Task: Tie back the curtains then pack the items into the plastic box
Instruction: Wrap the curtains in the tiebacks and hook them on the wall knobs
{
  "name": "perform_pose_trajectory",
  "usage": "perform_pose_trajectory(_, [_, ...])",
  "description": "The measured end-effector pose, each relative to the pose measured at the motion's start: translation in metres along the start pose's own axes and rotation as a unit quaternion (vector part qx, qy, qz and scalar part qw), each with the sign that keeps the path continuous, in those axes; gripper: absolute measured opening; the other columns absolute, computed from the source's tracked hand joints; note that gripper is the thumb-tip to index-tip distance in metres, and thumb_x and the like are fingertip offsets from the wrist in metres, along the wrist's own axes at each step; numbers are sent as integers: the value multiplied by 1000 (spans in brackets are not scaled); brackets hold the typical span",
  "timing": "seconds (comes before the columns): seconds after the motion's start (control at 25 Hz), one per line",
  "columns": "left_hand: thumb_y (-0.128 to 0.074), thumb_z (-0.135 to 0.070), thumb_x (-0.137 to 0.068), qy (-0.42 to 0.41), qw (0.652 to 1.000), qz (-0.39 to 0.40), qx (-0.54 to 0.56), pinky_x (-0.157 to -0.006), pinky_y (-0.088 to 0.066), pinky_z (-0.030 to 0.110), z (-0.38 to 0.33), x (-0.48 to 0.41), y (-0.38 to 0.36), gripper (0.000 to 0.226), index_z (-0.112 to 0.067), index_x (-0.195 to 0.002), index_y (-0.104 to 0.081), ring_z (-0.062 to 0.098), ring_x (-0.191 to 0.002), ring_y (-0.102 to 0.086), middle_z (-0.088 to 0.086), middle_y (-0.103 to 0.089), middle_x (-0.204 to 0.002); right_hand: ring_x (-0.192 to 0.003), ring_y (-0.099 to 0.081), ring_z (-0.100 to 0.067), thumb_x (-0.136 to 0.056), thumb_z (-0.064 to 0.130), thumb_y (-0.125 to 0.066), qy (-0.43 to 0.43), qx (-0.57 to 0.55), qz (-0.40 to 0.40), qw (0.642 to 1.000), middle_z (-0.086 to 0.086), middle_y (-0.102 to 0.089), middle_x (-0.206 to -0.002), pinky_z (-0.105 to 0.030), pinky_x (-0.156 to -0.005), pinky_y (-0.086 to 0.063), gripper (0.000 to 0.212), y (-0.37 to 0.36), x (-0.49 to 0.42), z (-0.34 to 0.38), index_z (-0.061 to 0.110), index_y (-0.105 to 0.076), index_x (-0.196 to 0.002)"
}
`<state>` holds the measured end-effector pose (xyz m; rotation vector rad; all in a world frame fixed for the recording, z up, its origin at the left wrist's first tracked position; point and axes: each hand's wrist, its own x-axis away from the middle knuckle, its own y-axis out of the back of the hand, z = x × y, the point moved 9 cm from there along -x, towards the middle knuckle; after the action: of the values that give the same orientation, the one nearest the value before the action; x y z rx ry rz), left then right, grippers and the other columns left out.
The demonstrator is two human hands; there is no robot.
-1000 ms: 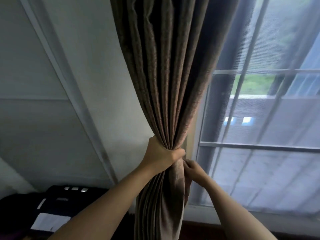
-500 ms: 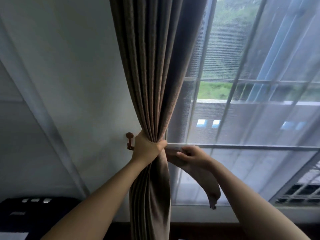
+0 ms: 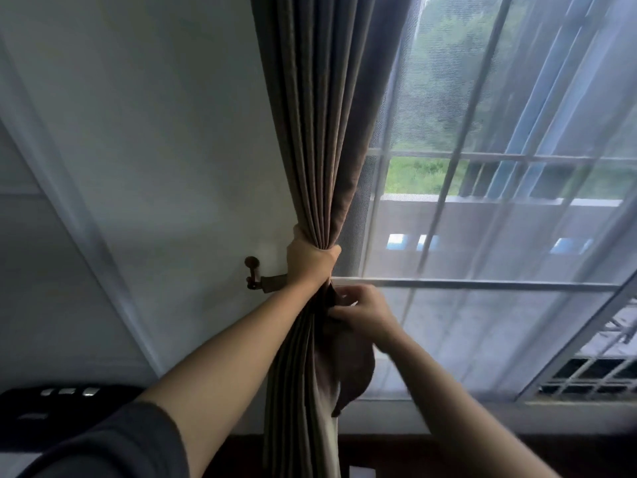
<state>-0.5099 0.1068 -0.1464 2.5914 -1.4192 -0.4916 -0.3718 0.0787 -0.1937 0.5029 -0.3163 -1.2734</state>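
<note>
Pale wall (image 3: 165,150) and a screened window (image 3: 499,219) frame the brown curtain (image 3: 320,115), bunched at mid-height. Her left hand (image 3: 310,262) is clenched around the gathered folds, just beside a dark wall hook (image 3: 253,272). Below it, the right hand (image 3: 365,313) pinches a loose fabric tie-back (image 3: 348,367).

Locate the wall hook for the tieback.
Head view, left of centre: the wall hook sits on the wall, just left of the left hand gripping the curtain.
</note>
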Motion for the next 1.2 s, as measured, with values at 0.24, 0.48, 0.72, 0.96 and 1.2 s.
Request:
perform_pose_trajectory(0.24, [-59, -49, -80, 8, 939, 80, -335, -96, -42, 38, -16, -1, -5, 69, -5, -130, -39, 37, -118, -49, 17, -44, -129, -84, -65, -10, -71, 19, -65, -31, -153, -174, 972, 3, -70, -93, -30, -81, -52, 37, -51, 37, -7, 26, -69, -108])
perform_pose_trajectory(0.48, [-57, -47, -78, 18, 935, 164, -315, -79, -56, 30, -19, 1, -3, 43, -15, -107, -60, 30, -92, -68, 8, -68, -111, -106, -61, -22, -73, 22, -62, -44, -259, -211, 942, 0, -36, -140, -33, -86, -55, 44, -80, 41, -12, 19, -61, -117])
perform_pose_trajectory(0.72, [-58, -43, -79, 16, 942, 183, -279, -65, -58, 27, -15, 4, 3, 31, -20, -101, -59, 27, -78, -69, 6, -69, -102, -103, -60, -17, -89, 31, -47, -98, -393, -222, 887, -8, -57, -125, -30, -81, -53, 21, -87, 31, -31, 24, -58, -106])
perform_pose_trajectory(0.96, [-60, -42, -77, 21, 944, 192, -268, -77, -58, 33, -12, 1, -5, 35, -18, -103, -60, 29, -90, -68, 6, -68, -103, -110, -51, -21, -72, 41, -71, -142, -124, -210, 959, -4, -47, -122, -38, -93, -40, 66, -70, 10, -29, 19, -46, -129])
perform_pose_trajectory(1.2, [-61, -42, -77, 19, 944, 176, -278, -75, -56, 28, -14, 0, -8, 40, -18, -109, -61, 27, -96, -66, 5, -68, -109, -108, -56, -30, -73, 33, -69, -155, -120, -288, 937, -8, -67, -100, -45, -114, -20, 45, -67, -5, -26, 10, -45, -103])
